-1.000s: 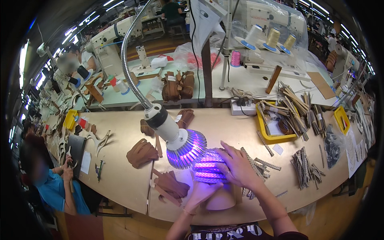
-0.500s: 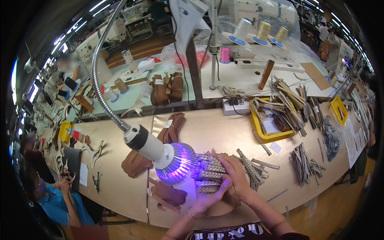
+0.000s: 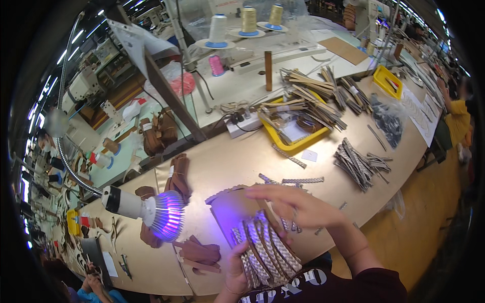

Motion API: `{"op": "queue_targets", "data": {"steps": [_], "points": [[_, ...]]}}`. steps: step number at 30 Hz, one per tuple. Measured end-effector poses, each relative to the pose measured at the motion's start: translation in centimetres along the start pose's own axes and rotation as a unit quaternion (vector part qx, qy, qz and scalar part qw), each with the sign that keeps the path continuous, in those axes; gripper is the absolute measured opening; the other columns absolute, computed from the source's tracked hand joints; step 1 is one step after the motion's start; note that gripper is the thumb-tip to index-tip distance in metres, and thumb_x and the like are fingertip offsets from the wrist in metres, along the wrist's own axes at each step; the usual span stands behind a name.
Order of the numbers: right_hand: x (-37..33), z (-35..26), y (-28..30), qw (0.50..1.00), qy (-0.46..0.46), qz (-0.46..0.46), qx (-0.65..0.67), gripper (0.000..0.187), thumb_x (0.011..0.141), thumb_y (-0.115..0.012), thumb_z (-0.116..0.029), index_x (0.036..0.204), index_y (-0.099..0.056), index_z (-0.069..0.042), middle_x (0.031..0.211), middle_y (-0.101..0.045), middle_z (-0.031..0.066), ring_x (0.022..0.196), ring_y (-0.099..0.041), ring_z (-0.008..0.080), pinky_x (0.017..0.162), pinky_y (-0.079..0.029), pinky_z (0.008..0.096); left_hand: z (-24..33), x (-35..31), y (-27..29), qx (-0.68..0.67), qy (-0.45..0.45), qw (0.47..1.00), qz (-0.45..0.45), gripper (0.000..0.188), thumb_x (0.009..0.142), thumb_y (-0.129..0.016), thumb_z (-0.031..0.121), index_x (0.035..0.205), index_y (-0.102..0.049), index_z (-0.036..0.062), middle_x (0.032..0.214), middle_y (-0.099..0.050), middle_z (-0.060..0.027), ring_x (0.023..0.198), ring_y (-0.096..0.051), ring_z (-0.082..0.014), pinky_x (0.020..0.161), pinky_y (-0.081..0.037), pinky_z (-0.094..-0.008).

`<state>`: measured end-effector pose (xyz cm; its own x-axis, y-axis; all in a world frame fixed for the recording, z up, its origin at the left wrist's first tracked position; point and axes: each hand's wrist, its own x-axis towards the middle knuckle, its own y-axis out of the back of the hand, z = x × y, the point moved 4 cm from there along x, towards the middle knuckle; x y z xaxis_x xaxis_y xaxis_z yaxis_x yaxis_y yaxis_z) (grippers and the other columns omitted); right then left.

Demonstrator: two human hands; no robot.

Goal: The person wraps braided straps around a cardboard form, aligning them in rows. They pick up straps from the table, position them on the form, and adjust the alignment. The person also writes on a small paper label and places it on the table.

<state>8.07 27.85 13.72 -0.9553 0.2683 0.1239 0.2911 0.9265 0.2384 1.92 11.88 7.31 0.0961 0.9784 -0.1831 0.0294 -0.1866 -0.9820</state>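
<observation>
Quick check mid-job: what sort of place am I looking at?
Probably a sewing workshop or factory floor: thread cones stand beyond the bench, a pile of braided strips lies on it, and the left hand holds a braided piece.

Pale braided strips [image 3: 269, 248] slant side by side, held up.

your left hand [image 3: 235, 270] holds a bundle of braided strips [image 3: 270, 250]; your right hand [image 3: 295, 206], fingers extended, is by its far end. a purple-glowing lamp [image 3: 164, 217] stands left, near brown strips [image 3: 199, 251] on the gold table [image 3: 232, 164].
</observation>
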Motion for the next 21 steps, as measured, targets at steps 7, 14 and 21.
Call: {"op": "queue_targets", "data": {"steps": [7,14,21], "points": [[-0.7,2.9,-3.2,0.951,-0.099,-0.24,0.166,0.071,0.1,-0.031,-0.058,0.135,-0.052,-0.001,0.124,-0.061,0.0181,0.11,-0.059,0.0263,0.096,-0.046,0.0348,-3.5,-1.0,-0.7,0.08,0.132,0.988,0.03,0.094,0.08,-0.067,0.042,0.148,-0.02,-0.0033,0.145,-0.033,-0.0324,0.136,-0.033,-0.0473,0.112,-0.025,-0.061],[-3.2,0.3,-2.0,0.975,0.025,-0.207,0.072,0.053,0.104,-0.037,-0.04,0.122,-0.056,0.006,0.112,-0.063,0.0196,0.106,-0.059,0.0325,0.094,-0.046,0.036,-5.1,-1.6,0.2,0.112,0.16,0.98,0.034,0.113,0.072,-0.073,0.056,0.148,-0.017,-0.0061,0.15,-0.023,-0.0318,0.141,-0.022,-0.0475,0.115,-0.02,-0.0605],[-4.2,0.1,-0.5,0.977,0.041,-0.19,0.086,0.047,0.104,-0.036,-0.035,0.123,-0.056,0.004,0.117,-0.061,0.0192,0.11,-0.058,0.0332,0.097,-0.044,0.0367,-5.7,-1.3,0.0,0.115,0.192,0.974,0.019,0.106,0.072,-0.072,0.048,0.146,-0.021,-0.0086,0.145,-0.034,-0.0311,0.137,-0.031,-0.0477,0.114,-0.024,-0.0592]]}}
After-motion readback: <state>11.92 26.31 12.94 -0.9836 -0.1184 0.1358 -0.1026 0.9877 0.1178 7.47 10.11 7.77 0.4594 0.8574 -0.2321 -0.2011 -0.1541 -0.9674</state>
